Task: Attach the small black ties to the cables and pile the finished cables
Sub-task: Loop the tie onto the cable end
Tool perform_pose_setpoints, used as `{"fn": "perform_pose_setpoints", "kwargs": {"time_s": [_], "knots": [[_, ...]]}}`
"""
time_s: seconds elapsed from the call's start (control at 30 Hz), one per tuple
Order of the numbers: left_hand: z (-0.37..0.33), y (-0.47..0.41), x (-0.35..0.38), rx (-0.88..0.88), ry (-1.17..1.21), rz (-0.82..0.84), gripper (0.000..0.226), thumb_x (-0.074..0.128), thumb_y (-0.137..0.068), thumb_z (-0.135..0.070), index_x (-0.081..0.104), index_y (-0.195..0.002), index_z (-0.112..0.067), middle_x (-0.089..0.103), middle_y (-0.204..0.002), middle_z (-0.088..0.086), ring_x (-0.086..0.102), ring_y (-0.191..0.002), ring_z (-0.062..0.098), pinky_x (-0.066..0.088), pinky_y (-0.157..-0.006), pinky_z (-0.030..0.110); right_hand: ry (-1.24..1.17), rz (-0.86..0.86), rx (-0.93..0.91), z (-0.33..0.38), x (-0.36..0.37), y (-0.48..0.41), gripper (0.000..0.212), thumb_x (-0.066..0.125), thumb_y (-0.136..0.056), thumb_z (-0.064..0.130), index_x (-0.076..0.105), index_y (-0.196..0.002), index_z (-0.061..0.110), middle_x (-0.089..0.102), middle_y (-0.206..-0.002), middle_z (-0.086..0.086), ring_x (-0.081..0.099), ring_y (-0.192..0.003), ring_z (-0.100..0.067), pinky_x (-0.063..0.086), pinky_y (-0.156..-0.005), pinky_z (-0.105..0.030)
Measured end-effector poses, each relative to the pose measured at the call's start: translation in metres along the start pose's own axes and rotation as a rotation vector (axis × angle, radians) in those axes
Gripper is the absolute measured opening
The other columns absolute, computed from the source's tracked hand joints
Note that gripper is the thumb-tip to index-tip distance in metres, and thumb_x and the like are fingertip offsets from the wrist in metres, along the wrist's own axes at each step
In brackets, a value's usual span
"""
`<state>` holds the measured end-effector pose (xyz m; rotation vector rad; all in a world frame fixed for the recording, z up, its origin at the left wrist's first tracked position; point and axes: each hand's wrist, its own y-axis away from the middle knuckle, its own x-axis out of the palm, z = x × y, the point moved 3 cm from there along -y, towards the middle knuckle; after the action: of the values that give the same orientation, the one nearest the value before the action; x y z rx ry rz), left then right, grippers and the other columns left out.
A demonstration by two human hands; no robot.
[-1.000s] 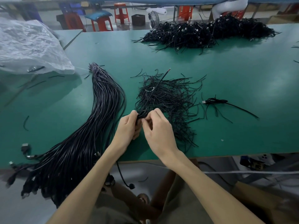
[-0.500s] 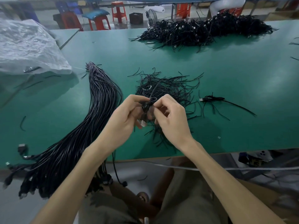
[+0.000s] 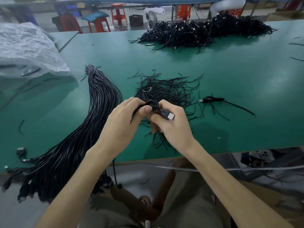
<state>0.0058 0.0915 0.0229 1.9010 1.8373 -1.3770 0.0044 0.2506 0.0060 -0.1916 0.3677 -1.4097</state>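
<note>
Green tabletop (image 3: 230, 76) stretches ahead of me, with red stools (image 3: 118, 14) on the floor past its far edge. Above the near edge I hold both hands close together. My left hand (image 3: 121, 122) curls round a small coil of black cable (image 3: 153, 104), thumb pressed against it. My right hand (image 3: 172, 127) pinches that coil from the other side, and the silver-tipped plug (image 3: 169, 115) sticks out over my right knuckles. Whether a tie is on the coil I cannot tell.

Just behind my hands lies a loose heap of short black ties (image 3: 166, 92). Left of it, a long bundle of cables (image 3: 98, 102) runs from mid-table down over the near edge. Right of the ties, a single cable (image 3: 212, 99) lies alone. A big pile of finished cables (image 3: 205, 33) sits at the far side, and a crumpled plastic bag (image 3: 28, 50) at far left.
</note>
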Motion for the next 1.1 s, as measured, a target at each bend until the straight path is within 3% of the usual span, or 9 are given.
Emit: {"fn": "perform_pose_setpoints", "kwargs": {"time_s": [0.2,0.33,0.47,0.63,0.7,0.8,0.93,1.0,1.1], "knots": [[-0.002,0.004,0.016,-0.286,0.078,-0.157,0.036,0.046,-0.107,-0.046,0.061,-0.085,-0.021,0.058,-0.063,-0.019,0.048,-0.055,0.002,0.033,-0.051,0.02,-0.233,-0.053,0.121,-0.014,0.008,-0.009,0.019,0.072,-0.094,0.013,0.068,-0.075,0.014,0.061,-0.06,-0.004,0.055,-0.05,-0.022,0.039,-0.05,-0.018],[0.001,0.002,0.026,-0.44,0.145,-0.196,0.038,0.045,-0.107,-0.047,0.061,-0.088,-0.018,0.059,-0.07,-0.011,0.051,-0.06,0.003,0.037,-0.056,0.026,-0.224,-0.094,0.207,-0.025,0.016,-0.009,0.016,0.072,-0.094,0.018,0.073,-0.081,0.009,0.062,-0.058,-0.009,0.055,-0.052,-0.02,0.041,-0.051,-0.024],[0.004,-0.001,0.024,-0.535,0.086,-0.107,0.029,0.046,-0.106,-0.047,0.058,-0.092,-0.024,0.064,-0.081,-0.01,0.061,-0.078,0.012,0.045,-0.067,0.036,0.096,-0.111,0.06,-0.024,0.013,-0.007,0.017,0.071,-0.095,0.013,0.065,-0.08,0.012,0.062,-0.071,-0.001,0.057,-0.058,-0.016,0.047,-0.06,-0.028],[-0.005,-0.009,-0.001,-0.486,0.2,0.073,0.014,0.052,-0.105,-0.04,0.053,-0.103,-0.027,0.074,-0.074,-0.004,0.061,-0.055,0.017,0.052,-0.057,0.036,0.392,-0.12,-0.136,-0.011,0.007,-0.002,0.015,0.068,-0.097,0.012,0.063,-0.084,0.007,0.054,-0.087,0.005,0.053,-0.072,-0.015,0.046,-0.066,-0.03],[-0.012,-0.012,-0.011,-0.436,0.4,0.209,0.022,0.044,-0.109,-0.036,0.057,-0.113,-0.019,0.078,-0.088,0.0,0.071,-0.061,0.023,0.061,-0.061,0.037,0.41,-0.132,-0.148,-0.006,0.001,-0.004,0.015,0.068,-0.097,0.01,0.063,-0.084,0.006,0.055,-0.088,0.003,0.054,-0.072,-0.017,0.047,-0.066,-0.035],[-0.011,-0.013,-0.025,-0.293,0.56,0.335,0.031,0.038,-0.111,-0.024,0.057,-0.124,-0.004,0.077,-0.104,0.012,0.076,-0.078,0.035,0.059,-0.067,0.04,0.352,-0.118,-0.13,0.003,-0.007,-0.007,0.016,0.067,-0.096,0.006,0.061,-0.082,0.006,0.055,-0.087,-0.001,0.057,-0.071,-0.024,0.05,-0.065,-0.043],[0.001,-0.014,-0.024,-0.208,0.602,0.341,0.03,0.055,-0.102,-0.01,0.052,-0.13,-0.003,0.075,-0.095,0.01,0.072,-0.075,0.029,0.053,-0.066,0.032,0.248,-0.056,-0.125,0.013,-0.009,-0.007,0.016,0.069,-0.095,0.004,0.063,-0.08,0.006,0.058,-0.085,-0.004,0.059,-0.064,-0.028,0.049,-0.059,-0.043],[0.004,-0.016,-0.02,-0.171,0.536,0.295,0.042,0.066,-0.092,-0.018,0.057,-0.133,-0.014,0.066,-0.091,0.003,0.063,-0.076,0.019,0.05,-0.068,0.027,0.215,-0.018,-0.105,0.016,-0.007,-0.007,0.018,0.069,-0.095,0.003,0.061,-0.079,0.007,0.058,-0.082,-0.005,0.059,-0.059,-0.028,0.049,-0.056,-0.041],[0.008,-0.016,-0.014,-0.067,0.172,0.206,0.05,0.069,-0.083,-0.045,0.064,-0.131,-0.033,0.049,-0.118,-0.002,0.047,-0.103,0.016,0.045,-0.091,0.026,0.169,0.027,-0.06,0.012,-0.004,-0.005,0.021,0.068,-0.094,-0.001,0.059,-0.078,0.01,0.057,-0.078,-0.003,0.059,-0.052,-0.023,0.048,-0.052,-0.036]]}}
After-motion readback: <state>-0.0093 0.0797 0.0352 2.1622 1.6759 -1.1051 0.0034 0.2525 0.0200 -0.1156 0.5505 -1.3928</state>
